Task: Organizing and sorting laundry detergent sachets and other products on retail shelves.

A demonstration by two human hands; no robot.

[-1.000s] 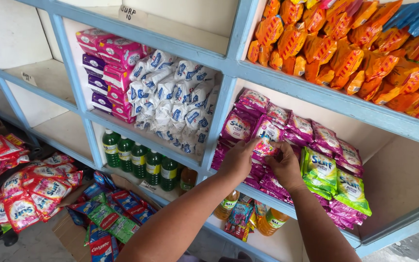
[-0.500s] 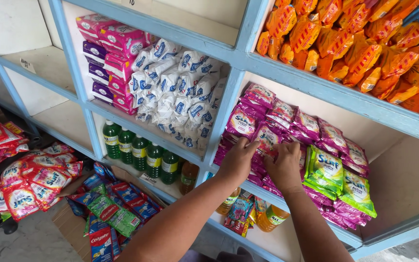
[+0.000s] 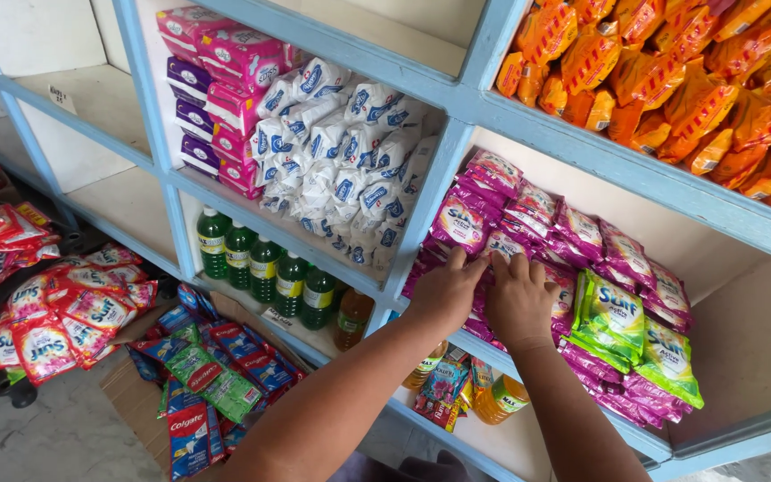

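Note:
Both my hands rest side by side on a stack of purple-pink detergent sachets [image 3: 573, 234] in a compartment of a light blue shelf [image 3: 439, 192]. My left hand [image 3: 443, 290] lies palm down on the sachets at the left of the stack, fingers pressing the front packs. My right hand [image 3: 518, 299] presses the packs just to its right, fingers spread over them. Green sachets [image 3: 613, 317] lean against the purple ones right of my right hand. Whether either hand grips a single pack is hidden by the fingers.
White-and-blue packets [image 3: 350, 174] and pink soap packs [image 3: 225, 71] fill the compartment to the left. Orange snack bags [image 3: 671, 80] sit above. Green bottles [image 3: 265, 272] and orange bottles [image 3: 497, 397] stand below. Red sachets [image 3: 55, 312] and toothpaste boxes [image 3: 203, 384] lie on the floor.
Both hands lowered from holding up a sachet to pressing flat on the stack. The camera view shifted slightly left and down.

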